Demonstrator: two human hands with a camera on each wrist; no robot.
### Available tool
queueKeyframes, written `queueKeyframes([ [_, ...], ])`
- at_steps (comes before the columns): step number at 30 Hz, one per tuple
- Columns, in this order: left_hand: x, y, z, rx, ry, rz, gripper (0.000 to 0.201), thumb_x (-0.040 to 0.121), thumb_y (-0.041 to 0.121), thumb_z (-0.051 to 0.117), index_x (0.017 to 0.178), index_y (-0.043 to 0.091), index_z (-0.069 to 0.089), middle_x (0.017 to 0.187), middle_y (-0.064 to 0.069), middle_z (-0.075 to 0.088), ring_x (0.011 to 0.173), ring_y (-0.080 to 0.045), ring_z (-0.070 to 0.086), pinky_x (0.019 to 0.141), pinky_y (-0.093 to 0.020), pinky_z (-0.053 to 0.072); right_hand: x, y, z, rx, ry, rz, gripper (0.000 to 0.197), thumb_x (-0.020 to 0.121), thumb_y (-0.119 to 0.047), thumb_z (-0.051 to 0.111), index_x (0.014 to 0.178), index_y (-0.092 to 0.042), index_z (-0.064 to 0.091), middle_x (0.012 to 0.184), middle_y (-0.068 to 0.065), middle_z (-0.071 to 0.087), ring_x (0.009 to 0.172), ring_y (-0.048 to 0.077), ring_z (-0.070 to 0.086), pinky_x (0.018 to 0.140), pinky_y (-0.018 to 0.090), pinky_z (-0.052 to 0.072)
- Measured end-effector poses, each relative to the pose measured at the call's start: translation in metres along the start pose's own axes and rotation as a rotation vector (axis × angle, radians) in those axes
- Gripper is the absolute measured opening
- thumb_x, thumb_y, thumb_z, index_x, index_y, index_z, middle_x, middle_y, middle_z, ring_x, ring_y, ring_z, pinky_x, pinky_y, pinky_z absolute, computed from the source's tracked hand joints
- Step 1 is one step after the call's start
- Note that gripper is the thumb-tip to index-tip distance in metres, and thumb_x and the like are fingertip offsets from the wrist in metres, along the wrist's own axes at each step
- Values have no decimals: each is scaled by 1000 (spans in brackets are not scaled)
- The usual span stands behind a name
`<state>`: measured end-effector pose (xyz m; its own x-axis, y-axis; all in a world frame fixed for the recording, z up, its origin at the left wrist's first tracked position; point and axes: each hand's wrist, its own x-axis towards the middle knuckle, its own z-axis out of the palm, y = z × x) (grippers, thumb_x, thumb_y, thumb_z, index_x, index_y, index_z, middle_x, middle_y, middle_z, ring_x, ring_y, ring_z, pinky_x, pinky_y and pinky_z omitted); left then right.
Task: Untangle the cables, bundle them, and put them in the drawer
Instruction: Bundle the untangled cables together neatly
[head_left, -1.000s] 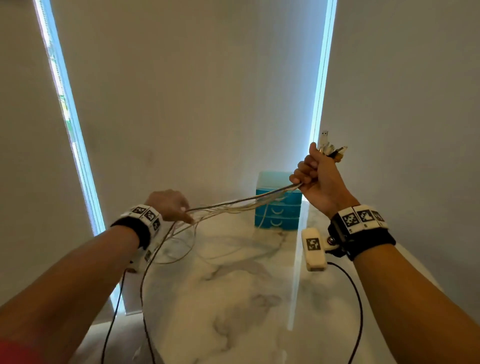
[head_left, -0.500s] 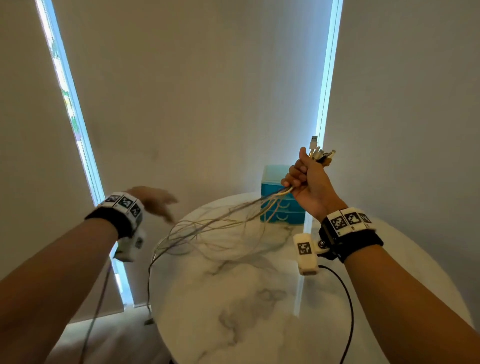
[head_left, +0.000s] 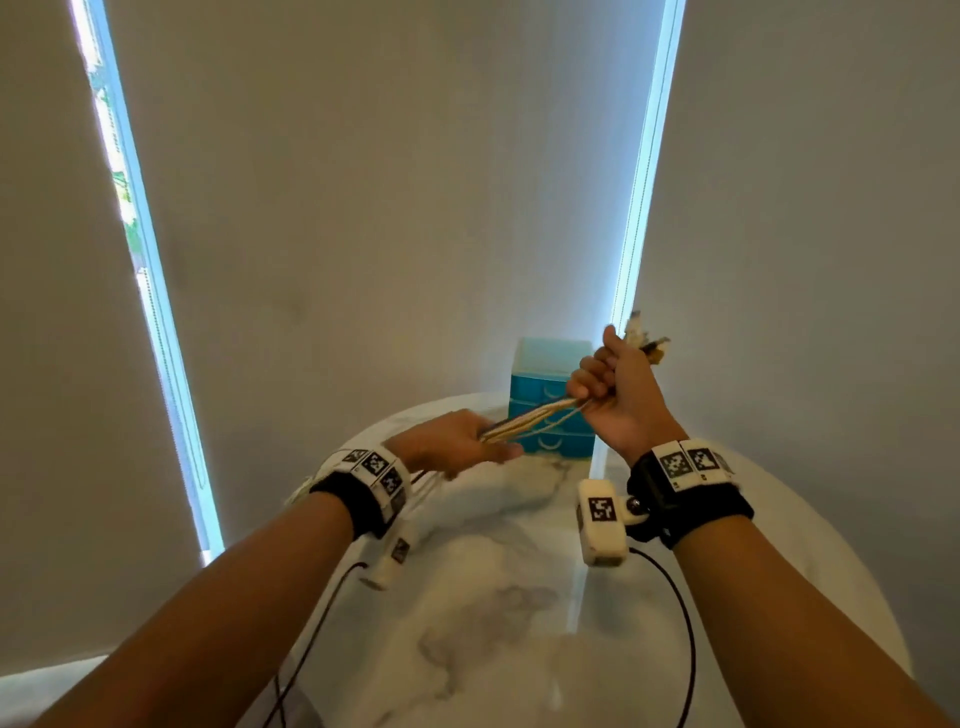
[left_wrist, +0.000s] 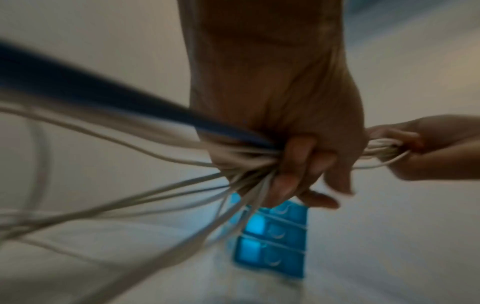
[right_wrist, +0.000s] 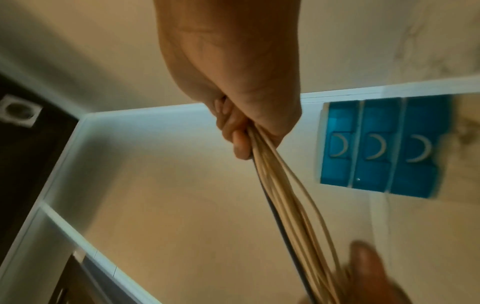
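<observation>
Cables (head_left: 535, 422) now run as one tight bunch between my two hands, above the marble table (head_left: 493, 623). My right hand (head_left: 621, 395) grips them just below the plugs. My left hand (head_left: 452, 441), which half a second ago was open and away from them, has closed around the strands. I judge the bundling starts; the blue drawer unit (head_left: 550, 384) behind is closed.

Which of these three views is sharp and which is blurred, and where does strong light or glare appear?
Head view: mostly sharp, bright strips at the blind edges, one reflected on the marble table. Left wrist view: heavy motion blur on the cables and the blue drawer unit. Right wrist view: the right hand and cables fairly clear, warm tint, the left hand blurred.
</observation>
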<state>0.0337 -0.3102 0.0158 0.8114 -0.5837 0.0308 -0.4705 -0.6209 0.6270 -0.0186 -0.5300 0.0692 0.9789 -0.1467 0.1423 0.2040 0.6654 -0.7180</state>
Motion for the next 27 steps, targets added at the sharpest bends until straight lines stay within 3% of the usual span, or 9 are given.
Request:
queueKeyframes([
  [2, -6, -21, -9, 151, 75, -71, 67, 81, 89, 63, 78, 23, 73, 66, 6, 61, 56, -12, 53, 57, -27, 45, 3, 4, -21, 33, 42, 26, 58, 111, -35, 55, 59, -25, 31, 49, -6, 22, 40, 10, 20, 41, 26, 26],
  [6, -4, -58, -17, 438, 194, -97, 62, 80, 90, 61, 63, 30, 68, 59, 11, 61, 60, -9, 57, 62, -30, 42, -2, 32, -44, -37, 40, 32, 56, 106, -29, 62, 61, -27, 28, 49, -6, 18, 41, 10, 17, 41, 26, 22],
  [9, 3, -60, -15, 402, -55, -177, 55, 77, 87, 68, 105, 39, 68, 108, 9, 71, 100, -15, 64, 87, -35, 49, -4, 43, -56, -117, 20, 11, 52, 105, -31, 64, 58, -28, 43, 54, -5, 20, 46, 10, 18, 44, 26, 23],
  [11, 5, -42, -8, 208, -321, -227, 88, 77, 75, 81, 150, 40, 45, 146, 6, 56, 132, -18, 54, 113, -39, 44, -5, 47, -70, -141, 15, 18, 49, 105, -32, 66, 59, -28, 51, 59, -4, 18, 49, 10, 18, 48, 27, 24],
  [13, 8, -15, 1, 36, -379, -134, 111, 78, 61, 88, 165, 42, 22, 159, 7, 43, 144, -16, 45, 122, -39, 39, -7, 54, -87, -167, 26, 34, 42, 103, -29, 70, 65, -26, 52, 64, -2, 15, 49, 11, 19, 49, 28, 25],
  [16, 25, 30, 15, -151, -77, 131, 78, 97, 45, 75, 162, 36, 33, 155, 6, 47, 141, -13, 49, 116, -32, 46, -13, 68, -102, -211, -9, 65, 12, 102, -23, 70, 93, -16, 67, 60, -4, 22, 47, 10, 21, 48, 27, 26],
  [19, 49, 72, 29, -187, 175, 286, 44, 108, 56, 49, 147, 38, 54, 145, 9, 59, 129, -12, 61, 102, -28, 55, -15, 74, -104, -234, -46, 80, 9, 103, -17, 67, 106, -13, 61, 57, -5, 26, 45, 10, 24, 46, 26, 30],
  [25, 75, 110, 51, -103, 140, 272, 40, 112, 50, 47, 118, 28, 81, 117, 13, 79, 107, -5, 73, 101, -29, 56, -22, 78, -103, -225, -34, 62, 15, 106, -8, 57, 91, -11, 60, 56, -3, 24, 46, 11, 24, 46, 27, 31],
  [27, 78, 110, 56, -195, 59, 201, 39, 113, 42, 48, 118, 23, 81, 115, 8, 80, 101, -6, 75, 87, -21, 59, -22, 77, -103, -225, -25, 66, 22, 107, -4, 51, 87, -11, 59, 55, -3, 27, 44, 10, 27, 46, 26, 32],
])
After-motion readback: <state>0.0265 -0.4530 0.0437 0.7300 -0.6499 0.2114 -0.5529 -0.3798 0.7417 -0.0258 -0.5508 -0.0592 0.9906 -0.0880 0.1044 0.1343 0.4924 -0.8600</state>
